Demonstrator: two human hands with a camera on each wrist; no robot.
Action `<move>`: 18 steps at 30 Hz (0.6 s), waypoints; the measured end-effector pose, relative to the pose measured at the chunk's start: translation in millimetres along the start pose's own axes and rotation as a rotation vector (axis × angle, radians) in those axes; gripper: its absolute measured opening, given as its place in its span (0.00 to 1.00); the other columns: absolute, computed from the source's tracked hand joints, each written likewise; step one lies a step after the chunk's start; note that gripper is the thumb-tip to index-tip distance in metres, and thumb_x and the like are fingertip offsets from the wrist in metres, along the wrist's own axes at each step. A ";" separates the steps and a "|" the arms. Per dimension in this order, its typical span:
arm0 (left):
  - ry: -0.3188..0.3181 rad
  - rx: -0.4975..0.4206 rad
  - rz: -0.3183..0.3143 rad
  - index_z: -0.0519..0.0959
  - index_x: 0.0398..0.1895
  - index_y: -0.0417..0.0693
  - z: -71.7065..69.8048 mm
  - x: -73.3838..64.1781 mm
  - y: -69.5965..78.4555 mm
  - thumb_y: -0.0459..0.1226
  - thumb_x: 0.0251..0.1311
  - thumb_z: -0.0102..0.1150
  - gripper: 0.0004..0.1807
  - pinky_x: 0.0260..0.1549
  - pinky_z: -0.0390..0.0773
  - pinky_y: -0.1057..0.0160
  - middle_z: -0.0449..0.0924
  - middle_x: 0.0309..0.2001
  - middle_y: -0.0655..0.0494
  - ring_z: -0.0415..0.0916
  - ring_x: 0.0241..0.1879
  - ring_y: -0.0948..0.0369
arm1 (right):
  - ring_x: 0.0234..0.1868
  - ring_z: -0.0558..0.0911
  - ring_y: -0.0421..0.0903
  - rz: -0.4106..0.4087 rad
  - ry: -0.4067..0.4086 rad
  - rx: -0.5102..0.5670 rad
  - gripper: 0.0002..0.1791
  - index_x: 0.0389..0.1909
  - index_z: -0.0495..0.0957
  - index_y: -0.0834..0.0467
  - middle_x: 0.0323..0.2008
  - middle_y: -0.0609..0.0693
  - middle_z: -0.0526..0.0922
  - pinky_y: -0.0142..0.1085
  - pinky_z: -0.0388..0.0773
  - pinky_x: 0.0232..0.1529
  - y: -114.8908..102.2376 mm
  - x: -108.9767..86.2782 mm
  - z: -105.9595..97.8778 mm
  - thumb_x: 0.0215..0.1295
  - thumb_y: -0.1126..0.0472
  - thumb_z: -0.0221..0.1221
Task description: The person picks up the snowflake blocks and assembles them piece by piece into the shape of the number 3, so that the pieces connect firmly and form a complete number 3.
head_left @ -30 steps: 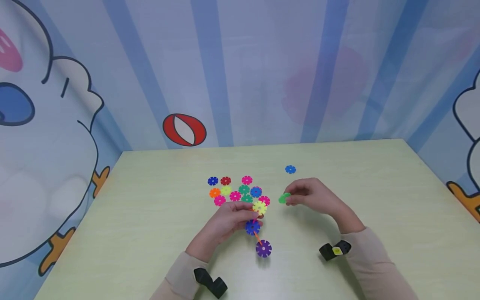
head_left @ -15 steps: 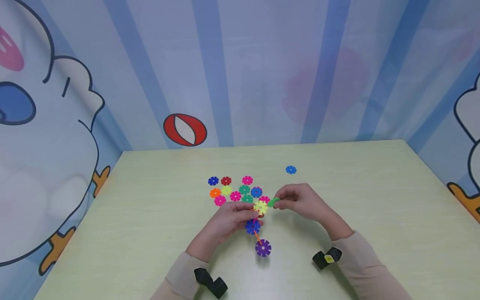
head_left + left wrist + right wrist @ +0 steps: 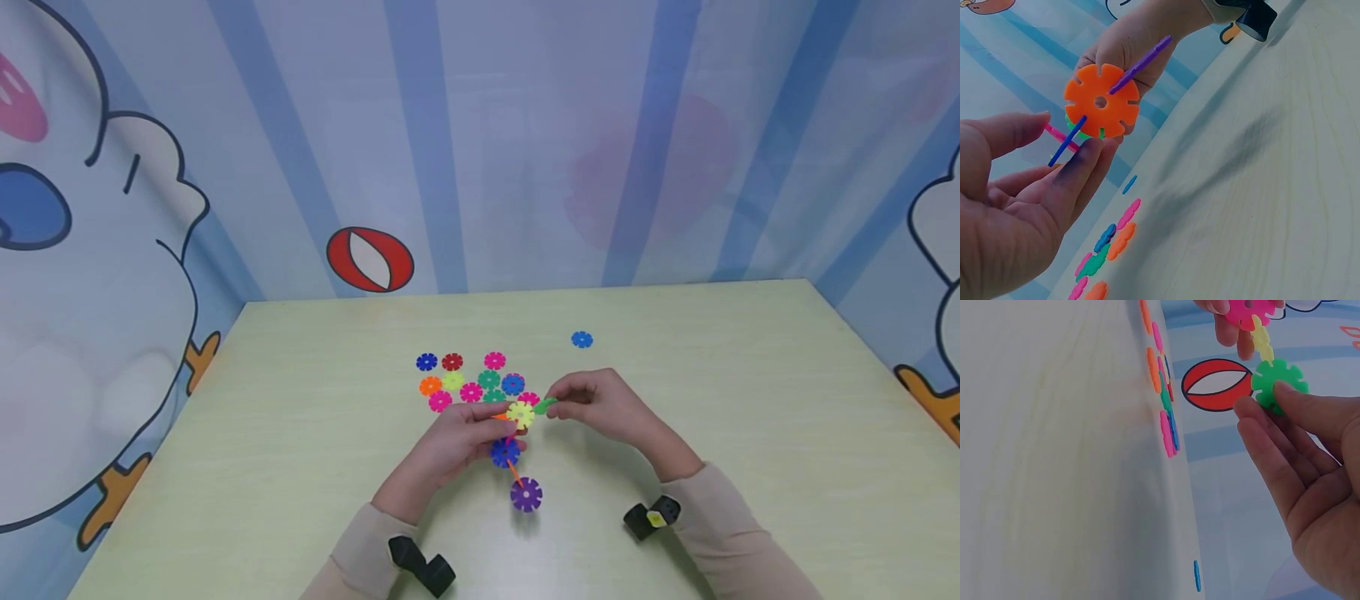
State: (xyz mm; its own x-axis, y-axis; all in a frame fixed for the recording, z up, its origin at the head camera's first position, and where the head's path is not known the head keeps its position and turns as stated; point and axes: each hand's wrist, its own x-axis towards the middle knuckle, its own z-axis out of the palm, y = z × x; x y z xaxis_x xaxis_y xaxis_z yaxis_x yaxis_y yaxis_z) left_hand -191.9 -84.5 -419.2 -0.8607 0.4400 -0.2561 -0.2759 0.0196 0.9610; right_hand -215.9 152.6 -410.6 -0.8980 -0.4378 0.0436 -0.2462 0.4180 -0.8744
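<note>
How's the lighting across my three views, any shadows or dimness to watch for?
Head view: brightest, soft shadow on the table below the right hand; left wrist view: dimmer, long dark shadows across the wood and a dark patch on the left hand; right wrist view: also dim, but notches on the green disc read clearly.

At 12 o'clock in the head view, a pale blue backdrop (image 3: 510, 167) with darker stripes (image 3: 420, 125) rises behind the pale table (image 3: 750, 375). A red-and-white ball (image 3: 371, 259) is printed on it at 10 o'clock, a faint pink blotch (image 3: 652, 171) at 2. At 9 a big black-outlined white figure (image 3: 97, 367) bears a blue oval (image 3: 30, 208); its orange feet (image 3: 114, 500) show near 8. Another outlined figure (image 3: 941, 204) sits at 3, cut by the edge.
</note>
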 end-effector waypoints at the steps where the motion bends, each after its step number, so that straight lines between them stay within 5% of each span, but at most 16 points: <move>1: 0.000 0.002 0.002 0.69 0.65 0.35 0.0 0.0 0.0 0.37 0.66 0.57 0.26 0.51 0.78 0.59 0.82 0.49 0.41 0.84 0.45 0.52 | 0.38 0.85 0.50 -0.002 0.001 0.000 0.07 0.39 0.83 0.63 0.36 0.53 0.85 0.35 0.81 0.39 0.5 0.1 0.5 0.62 0.66 0.63; 18: -0.031 0.093 0.027 0.72 0.62 0.34 -0.8 -1.7 -0.1 0.37 0.67 0.56 0.23 0.52 0.77 0.58 0.81 0.49 0.37 0.83 0.46 0.53 | 0.35 0.86 0.47 -0.111 0.017 -0.023 0.06 0.37 0.85 0.63 0.34 0.54 0.87 0.31 0.81 0.35 -1.0 0.1 5.5 0.60 0.67 0.64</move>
State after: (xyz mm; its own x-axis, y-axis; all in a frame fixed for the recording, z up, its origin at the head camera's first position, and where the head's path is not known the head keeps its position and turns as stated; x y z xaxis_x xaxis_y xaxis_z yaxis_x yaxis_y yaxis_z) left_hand -190.7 -86.0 -418.9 -0.8536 0.4686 -0.2276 -0.2100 0.0902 0.9735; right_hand -213.7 147.8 -412.4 -0.8709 -0.4687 0.1480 -0.3528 0.3863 -0.8522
